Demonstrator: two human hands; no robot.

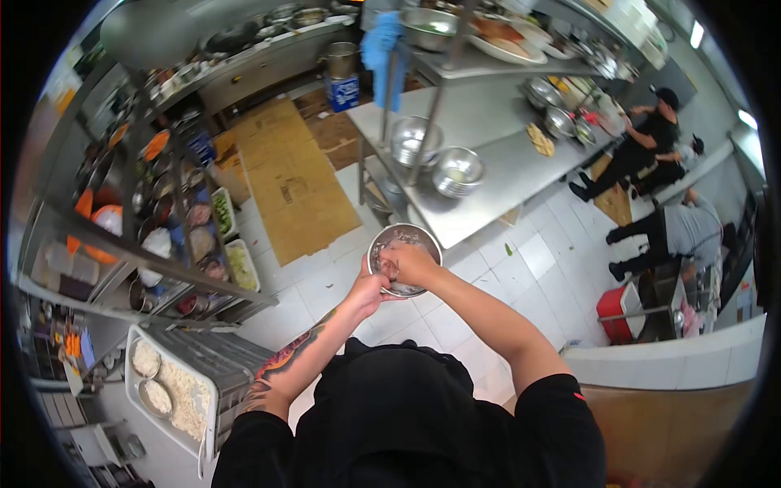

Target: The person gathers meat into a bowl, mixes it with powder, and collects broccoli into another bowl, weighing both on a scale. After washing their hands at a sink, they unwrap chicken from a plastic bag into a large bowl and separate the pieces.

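A round metal bowl (434,237) is in front of my chest, above the tiled floor. My left hand (370,291) is closed on its near left rim, with the fingers partly under the bowl. My right hand (409,265) reaches down inside the bowl, its fingers curled into pinkish-grey, wet-looking contents (389,267). What exactly the right fingers grasp is hidden. Whitish residue coats the bowl's inner wall.
A steel table (488,195) with stacked metal bowls (457,171) stands ahead. Racks of food containers (236,264) are on the left, beside a crate (213,390) with white food. Flattened cardboard (285,179) covers some floor. Several people (651,138) are at the right.
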